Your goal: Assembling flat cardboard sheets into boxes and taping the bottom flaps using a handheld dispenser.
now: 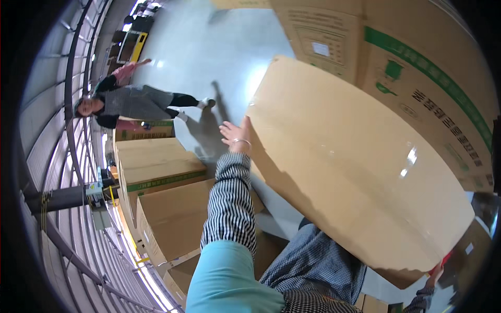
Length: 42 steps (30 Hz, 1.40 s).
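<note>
Head view: large flat brown cardboard carton [344,167] across the middle, tilted, long axis running from upper left near the grey floor [209,47] down to lower right, broad taped face turned toward the camera. Left hand [236,134] at the carton's upper-left end, against its edge, fingers [227,128] spread loose and flat, pressing rather than clenched; thin bracelet at the wrist, sleeve of black-and-white check below, pale blue cuff nearer the camera. Right hand [436,274] at the opposite, lower-right corner, under the carton's edge, mostly hidden by the cardboard; impossible to tell whether those fingers curl round the corner or only prop it. So: carton spanning between the two hands, one at each end of the long axis, left hand high and far, right hand low and near the body.

Behind the carton, tall stacked brown cartons with green stripes [417,57], touching or just beside it. To the left, lower brown cartons on the floor [167,208]. Further off, another person in a grey apron [130,101], well apart.
</note>
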Tool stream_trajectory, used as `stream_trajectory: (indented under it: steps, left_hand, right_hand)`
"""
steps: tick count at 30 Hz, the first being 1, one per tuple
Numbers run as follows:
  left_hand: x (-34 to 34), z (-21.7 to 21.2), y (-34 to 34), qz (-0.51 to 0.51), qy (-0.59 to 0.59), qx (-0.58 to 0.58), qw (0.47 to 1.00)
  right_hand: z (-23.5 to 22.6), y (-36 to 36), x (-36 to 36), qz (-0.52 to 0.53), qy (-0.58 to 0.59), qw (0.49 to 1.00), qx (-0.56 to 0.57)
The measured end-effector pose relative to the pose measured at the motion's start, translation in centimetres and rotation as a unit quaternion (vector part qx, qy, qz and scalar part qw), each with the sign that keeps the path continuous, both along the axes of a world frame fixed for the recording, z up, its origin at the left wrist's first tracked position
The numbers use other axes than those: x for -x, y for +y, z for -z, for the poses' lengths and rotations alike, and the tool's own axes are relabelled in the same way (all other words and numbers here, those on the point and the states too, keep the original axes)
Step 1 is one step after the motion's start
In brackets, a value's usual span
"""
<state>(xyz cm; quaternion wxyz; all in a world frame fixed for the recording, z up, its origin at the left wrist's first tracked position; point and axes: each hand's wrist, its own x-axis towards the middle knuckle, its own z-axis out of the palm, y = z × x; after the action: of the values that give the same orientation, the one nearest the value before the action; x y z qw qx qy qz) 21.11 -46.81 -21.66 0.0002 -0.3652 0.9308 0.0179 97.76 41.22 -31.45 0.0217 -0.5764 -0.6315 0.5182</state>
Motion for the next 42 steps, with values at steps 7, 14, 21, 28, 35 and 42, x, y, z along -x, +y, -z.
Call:
stream_trajectory:
  steps: [7,14,21,28,35,42]
  left_hand:
    - [2.2,-4.5,-12.4,0.075,-0.051,-0.137,0.986]
    - [-9.5,-34.7,-32.0,0.065,0.047,0.008,0.997]
    - [-29.1,-56.1,-17.8,0.244,0.270,0.105,0.926]
    - [-43.2,-29.3,-6.2,0.331,0.137,-0.085,0.930]
    - [-65.0,-36.9,-23.7,-0.208,0.273,0.088,0.935]
    - [-87.8,-31.8,-6.0,-0.593,-0.061,-0.012,0.803]
  right_hand:
    - [-5.7,-13.1,14.6,-0.074,-0.079,0.994,-0.017]
    - [-15.3,-34.6,35.5,-0.250,-0.014,0.968,-0.030]
    - [-23.5,-49.1,47.1,-0.416,0.133,0.900,0.007]
    - [-31.7,-60.9,56.0,-0.528,0.253,0.811,0.012]
    - [-36.6,-79.2,59.5,-0.614,0.252,0.748,-0.003]
    - [-34.2,-95.5,60.7,-0.679,0.185,0.710,-0.008]
